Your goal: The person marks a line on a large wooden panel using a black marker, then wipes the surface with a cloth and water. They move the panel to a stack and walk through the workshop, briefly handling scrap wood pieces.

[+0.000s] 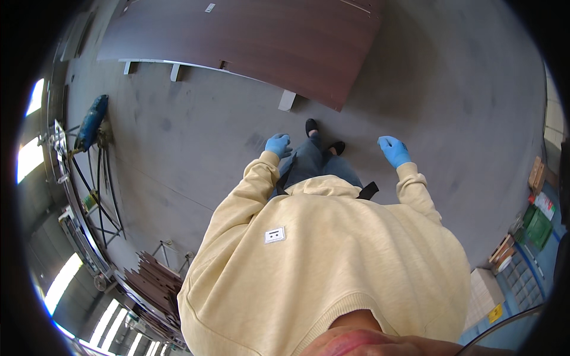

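Going left to right: a brown panel (255, 41) is seen lying flat ahead, raised off the floor (190, 124) on white supports (175, 72), its near right corner close to the dark shoes (312, 126). Judged large, stiff and heavy; smooth face likely slippery under gloves, edges and corners probably chip-prone. A small notch (224, 64) is cut in the near long edge; best not used as a grip. Hold should be taken under that edge, between supports, hands spread wide; if only the right corner is lifted, twist is to be expected. Left hand (278, 145), blue-gloved, is held forward, elbow bent, fingers loosely curled and apart, nothing gripped. Right hand (394, 151), same glove, is held farther out to the side, fingers drooped; whether they are apart or together cannot be told, nothing seen held. Panel is touched by neither.
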Available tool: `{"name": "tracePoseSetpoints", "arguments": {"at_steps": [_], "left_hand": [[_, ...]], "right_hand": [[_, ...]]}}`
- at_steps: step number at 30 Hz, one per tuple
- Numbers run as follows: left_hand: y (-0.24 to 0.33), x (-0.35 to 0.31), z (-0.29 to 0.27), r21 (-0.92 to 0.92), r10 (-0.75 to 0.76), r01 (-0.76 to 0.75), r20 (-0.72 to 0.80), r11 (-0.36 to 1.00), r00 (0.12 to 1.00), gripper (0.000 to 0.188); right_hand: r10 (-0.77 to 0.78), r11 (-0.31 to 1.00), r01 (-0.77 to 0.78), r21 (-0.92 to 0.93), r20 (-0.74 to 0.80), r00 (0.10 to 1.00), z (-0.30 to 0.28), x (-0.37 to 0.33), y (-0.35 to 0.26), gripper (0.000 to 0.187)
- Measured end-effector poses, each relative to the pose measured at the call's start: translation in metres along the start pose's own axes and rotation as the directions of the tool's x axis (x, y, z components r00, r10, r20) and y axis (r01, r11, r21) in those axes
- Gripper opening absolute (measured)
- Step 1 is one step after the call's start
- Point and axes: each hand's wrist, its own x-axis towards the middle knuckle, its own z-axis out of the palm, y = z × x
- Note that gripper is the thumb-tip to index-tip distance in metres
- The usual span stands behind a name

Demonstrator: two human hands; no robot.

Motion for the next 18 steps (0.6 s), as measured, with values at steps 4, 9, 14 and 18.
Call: {"name": "tracePoseSetpoints", "arguments": {"at_steps": [4,9,14,18], "left_hand": [[-0.024,0.024,0.025,-0.097,0.012,-0.014,-0.025,0.995,1.0,0.038],[-0.031,0.064,0.06,-0.132,0.057,-0.061,-0.039,0.989,0.998,0.029],[-0.026,0.079,0.113,-0.308,0.037,-0.079,-0.142,0.948,0.989,0.031],[-0.018,0.1,0.158,-0.34,0.003,-0.1,-0.273,0.935,0.962,0.038]], "right_hand": [[-0.044,0.999,0.046,-0.025,0.047,0.998,-0.026,0.035,-0.005,0.041],[-0.023,0.998,0.025,-0.056,0.021,0.999,-0.064,0.074,-0.007,0.043],[-0.15,0.989,0.151,0.01,-0.044,0.988,-0.101,0.138,0.009,0.04],[-0.259,0.966,0.26,0.001,-0.095,0.961,-0.131,0.212,0.017,0.039]]}}
